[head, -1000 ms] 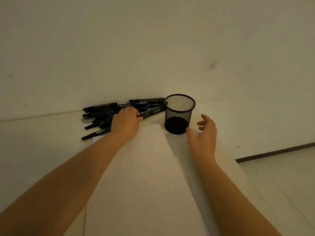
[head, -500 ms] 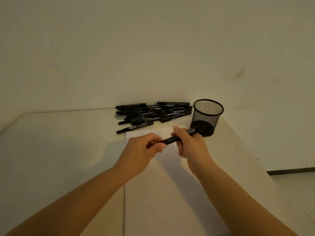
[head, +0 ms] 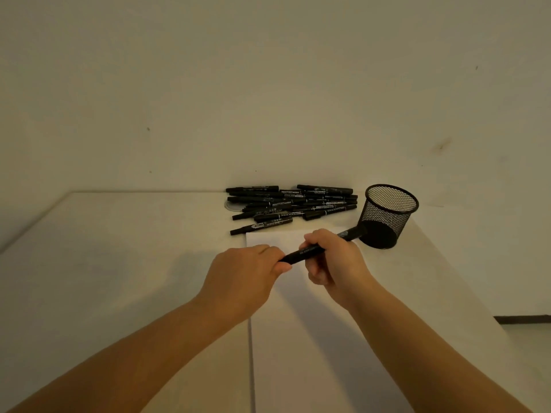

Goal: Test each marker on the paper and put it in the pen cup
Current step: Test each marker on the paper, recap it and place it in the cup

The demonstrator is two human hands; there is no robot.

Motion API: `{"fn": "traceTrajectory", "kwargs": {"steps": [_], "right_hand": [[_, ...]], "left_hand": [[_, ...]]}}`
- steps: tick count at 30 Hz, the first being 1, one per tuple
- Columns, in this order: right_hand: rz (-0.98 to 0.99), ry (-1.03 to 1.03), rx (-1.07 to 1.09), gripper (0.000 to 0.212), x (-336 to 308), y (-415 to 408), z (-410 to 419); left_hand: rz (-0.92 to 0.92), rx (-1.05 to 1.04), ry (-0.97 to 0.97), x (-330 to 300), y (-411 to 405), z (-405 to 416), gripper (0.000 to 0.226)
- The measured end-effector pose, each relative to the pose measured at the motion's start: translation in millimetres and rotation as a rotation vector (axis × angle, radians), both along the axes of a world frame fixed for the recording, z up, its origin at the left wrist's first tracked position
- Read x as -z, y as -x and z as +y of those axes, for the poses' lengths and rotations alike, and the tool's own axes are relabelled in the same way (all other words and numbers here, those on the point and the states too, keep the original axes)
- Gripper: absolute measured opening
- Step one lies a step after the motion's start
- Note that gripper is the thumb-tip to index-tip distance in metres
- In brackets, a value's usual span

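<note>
- The marker (head: 310, 251) is held off the counter (head: 119, 263) above the paper (head: 298, 338), one end in each of the hands, lying slantwise from lower left to upper right.
- The left hand (head: 244, 278) has its fingers curled round the lower end, thumb pinching it; that end is buried in the fist, so I cannot tell whether a cap sits there, though the two-handed hold looks like the set-up for pulling one off.
- The right hand (head: 331, 260) wraps the middle of the barrel with curled fingers, a steadying grip so the body stays put while the other end is tugged.
- The marker's far end points toward the foot of the pen cup (head: 387, 216) and overlaps it in this view; whether it touches the mesh is unclear, and it is more likely just in front of it.
- The pen cup stands upright by the far right corner of the paper, within short reach of the right hand, which suits dropping each tested marker straight in. Nothing shows inside it.
- The pile of markers (head: 292, 204) lies against the wall, just beyond the paper's far edge and left of the cup, handy to the left hand for picking.
- The paper lies directly under both hands and shows no marks, so in my judgement the testing stroke is not yet made.
</note>
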State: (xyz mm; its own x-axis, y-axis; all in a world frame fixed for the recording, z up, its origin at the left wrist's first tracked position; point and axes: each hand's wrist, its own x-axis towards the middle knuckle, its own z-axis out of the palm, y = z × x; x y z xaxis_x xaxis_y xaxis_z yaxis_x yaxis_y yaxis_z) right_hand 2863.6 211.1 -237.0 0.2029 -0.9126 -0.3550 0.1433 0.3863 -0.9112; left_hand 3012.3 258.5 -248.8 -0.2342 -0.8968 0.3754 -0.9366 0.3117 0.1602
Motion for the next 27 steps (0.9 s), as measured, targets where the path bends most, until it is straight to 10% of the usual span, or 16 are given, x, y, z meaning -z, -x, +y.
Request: {"fn": "traceTrajectory", "kwargs": {"steps": [11, 17, 22, 27], "right_hand": [[-0.249, 0.339, -0.337, 0.027, 14.4, 7.2, -10.9], [-0.366, 0.298, 0.026, 0.034, 9.6, 51.7, -40.2], [0.183, 0.417, 0.032, 0.025, 14.0, 21.3, -39.8], [0.273, 0.37, -0.026, 0.005, 16.6, -3.7, -54.0]], "left_hand": [[0.669, 0.159, -0.65, -5.7, -7.2, 4.9, 0.035], [1.1, 0.096, -1.042, 7.3, -44.1, 9.3, 0.029], [0.377, -0.088, -0.3, 29.7, -47.7, -19.3, 0.026], [0.213, 0.004, -0.212, 48.8, -44.1, -37.3, 0.036]]}}
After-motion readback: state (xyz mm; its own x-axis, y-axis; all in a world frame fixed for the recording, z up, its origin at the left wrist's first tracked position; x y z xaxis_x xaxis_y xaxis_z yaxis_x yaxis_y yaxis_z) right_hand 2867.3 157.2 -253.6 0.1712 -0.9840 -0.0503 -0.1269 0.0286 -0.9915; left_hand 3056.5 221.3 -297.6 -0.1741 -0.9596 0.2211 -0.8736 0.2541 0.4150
